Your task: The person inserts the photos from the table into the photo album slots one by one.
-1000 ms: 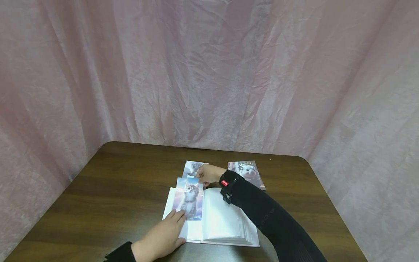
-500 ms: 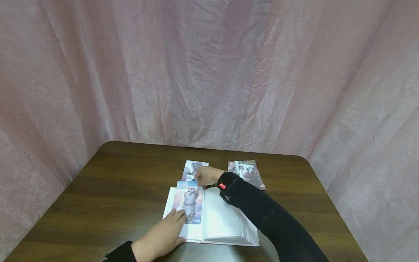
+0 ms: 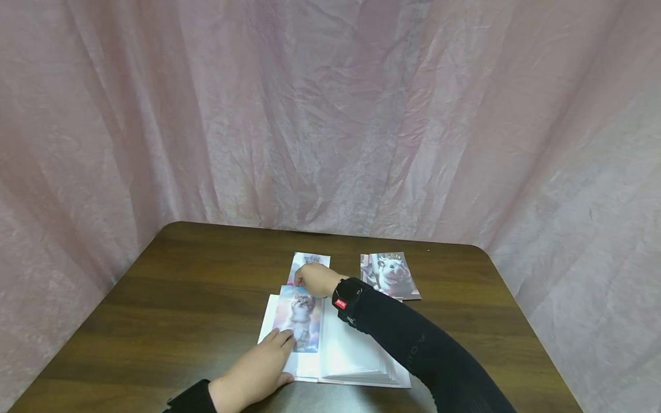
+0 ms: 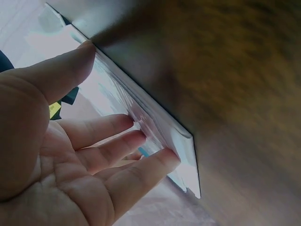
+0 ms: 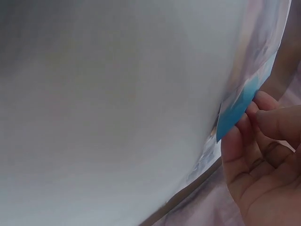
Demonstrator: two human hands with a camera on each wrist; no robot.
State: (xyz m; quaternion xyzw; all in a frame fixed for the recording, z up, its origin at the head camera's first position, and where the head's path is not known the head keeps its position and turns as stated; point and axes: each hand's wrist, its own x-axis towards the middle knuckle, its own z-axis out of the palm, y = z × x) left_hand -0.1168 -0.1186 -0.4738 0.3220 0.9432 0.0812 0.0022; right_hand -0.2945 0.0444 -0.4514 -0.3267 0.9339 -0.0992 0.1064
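A white photo album [image 3: 307, 367] lies spread on the table, with a kitten photo [image 3: 299, 315] over its left page. The photo's blue top edge extends past the album. My left hand [image 3: 258, 367] rests on the lower left of the page, fingers extended; in the left wrist view the fingertips touch the page and the thumb [image 4: 70, 66] is at the album's edge. My right hand [image 3: 317, 280] reaches across to the photo's top edge. In the right wrist view its curled fingers and thumb pinch at the blue edge [image 5: 235, 113]; the photo's lower part is under a clear sleeve.
Behind the album lies another photo [image 3: 310, 259], partly covered by the right hand. More overlapping photos [image 3: 391, 275] lie at the back right, a crowned white animal on top. A brown wooden table [image 3: 181, 287] carries everything, with pink curtains [image 3: 330, 115] behind.
The kitten photo slid slightly toward the person, then stayed put. My right hand moved left along its top edge, from the right corner toward the left. The left hand stayed still.
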